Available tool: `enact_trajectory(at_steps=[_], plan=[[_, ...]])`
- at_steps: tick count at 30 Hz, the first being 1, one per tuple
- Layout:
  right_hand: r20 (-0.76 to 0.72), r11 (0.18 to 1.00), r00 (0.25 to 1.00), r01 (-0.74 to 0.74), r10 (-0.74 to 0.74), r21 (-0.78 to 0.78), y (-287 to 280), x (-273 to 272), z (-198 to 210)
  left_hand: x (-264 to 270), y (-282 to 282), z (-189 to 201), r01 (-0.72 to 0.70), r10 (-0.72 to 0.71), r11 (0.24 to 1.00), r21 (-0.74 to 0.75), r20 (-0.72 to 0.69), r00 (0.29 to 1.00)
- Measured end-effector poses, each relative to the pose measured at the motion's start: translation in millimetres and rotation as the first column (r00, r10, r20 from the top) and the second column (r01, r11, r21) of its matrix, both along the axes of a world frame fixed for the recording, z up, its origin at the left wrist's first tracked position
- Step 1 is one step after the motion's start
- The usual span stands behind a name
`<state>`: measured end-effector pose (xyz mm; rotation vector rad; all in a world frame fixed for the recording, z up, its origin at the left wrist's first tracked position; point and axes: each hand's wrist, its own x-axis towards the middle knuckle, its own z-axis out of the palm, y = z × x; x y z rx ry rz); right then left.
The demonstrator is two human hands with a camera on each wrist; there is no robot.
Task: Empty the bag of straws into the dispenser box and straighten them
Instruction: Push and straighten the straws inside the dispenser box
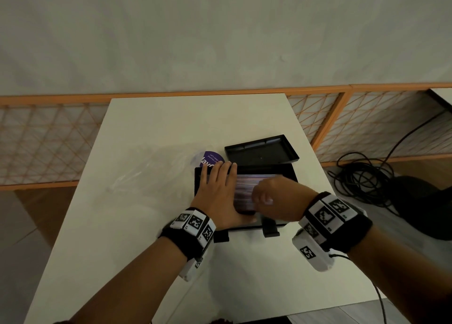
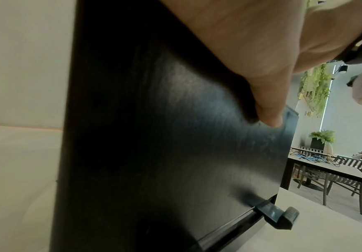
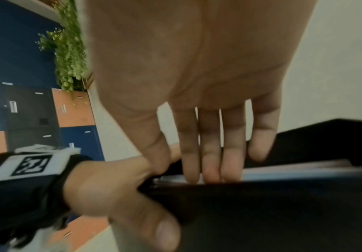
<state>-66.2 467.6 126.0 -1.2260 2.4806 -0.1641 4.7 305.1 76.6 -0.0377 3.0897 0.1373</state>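
The black dispenser box (image 1: 292, 172) stands open on the white table (image 1: 195, 118), filled with striped straws (image 1: 247, 185) lying across it. My left hand (image 1: 219, 186) lies flat over the box's left end, fingers straight. Its thumb (image 2: 268, 117) presses the box's black front wall (image 2: 175, 153). My right hand (image 1: 267, 196) hovers over the middle of the box. In the right wrist view its straight fingers (image 3: 210, 153) point down and touch the straws (image 3: 294, 171). The empty clear bag (image 1: 146, 174) with a purple label (image 1: 210, 159) lies left of the box.
The box's black lid (image 1: 261, 152) rests upside down just behind the box. A dispensing lever (image 2: 279, 218) sticks out from the box's front bottom edge. Black cables (image 1: 362, 176) coil on the floor to the right, beside an orange lattice partition (image 1: 367, 118).
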Motion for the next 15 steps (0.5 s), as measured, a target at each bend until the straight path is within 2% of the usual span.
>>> enact_trajectory(at_steps=[2,4,7,9,13,15], plan=[[0.137,0.993,0.990,-0.038,0.023,0.110,-1,5,-11,0,0,0,0.005,-0.005,1.000,-0.030,-0.010,1.000],[0.176,0.994,0.984,-0.013,-0.006,0.105,2,2,-19,1,0,-1,0.004,-0.005,0.999,-0.049,-0.013,1.000],[0.007,0.998,0.998,0.056,-0.056,-0.030,11,-5,-15,0,1,-2,-0.003,0.002,0.999,-0.034,-0.006,1.000],[-0.049,0.990,0.994,0.094,-0.100,-0.100,16,-6,-14,-1,1,-2,-0.006,0.006,1.000,-0.016,-0.007,1.000],[-0.033,0.992,0.994,0.108,-0.106,0.073,19,6,-25,1,0,-2,-0.005,0.005,1.000,-0.012,-0.004,1.000],[-0.023,0.992,0.992,0.125,-0.124,0.017,20,11,-24,1,0,-1,-0.006,0.006,1.000,-0.006,0.006,1.000]])
